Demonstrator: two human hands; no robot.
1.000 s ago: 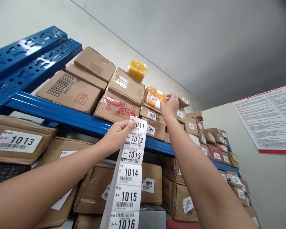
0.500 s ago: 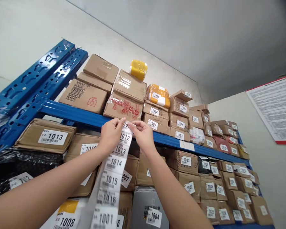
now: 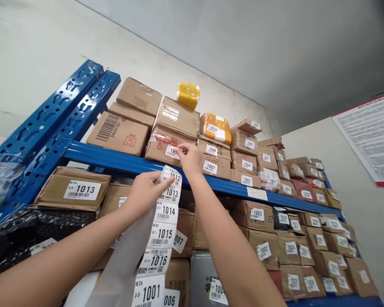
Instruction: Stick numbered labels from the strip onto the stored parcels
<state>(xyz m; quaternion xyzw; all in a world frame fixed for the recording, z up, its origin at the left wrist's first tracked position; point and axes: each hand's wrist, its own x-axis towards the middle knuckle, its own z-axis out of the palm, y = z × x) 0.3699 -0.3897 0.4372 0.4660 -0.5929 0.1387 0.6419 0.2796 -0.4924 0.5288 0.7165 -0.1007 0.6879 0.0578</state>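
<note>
My left hand [image 3: 144,188] is closed on the top of a long strip of printed labels [image 3: 165,212], its thumb lying over the 1012 label. The strip hangs down in front of the shelves, with 1013 to 1016 and 1001 below. In the fingertips of my right hand [image 3: 191,160] is one edge of a single white label [image 3: 170,151], its number partly covered by the fingers. The label lies against the front of a cardboard box [image 3: 155,144] with red print on the upper shelf. Whether its whole back touches the box, I cannot tell.
A blue metal rack [image 3: 83,154] carries many labelled boxes on its levels. Right of my right hand sit box 1007 [image 3: 219,167] and an orange-and-white parcel [image 3: 218,128]. A yellow parcel [image 3: 188,94] tops the stack. A notice [image 3: 371,140] hangs on the right wall.
A single label has come off the strip's top into my right hand, which has moved up against the red-printed box. My left hand and the strip have dropped slightly.
</note>
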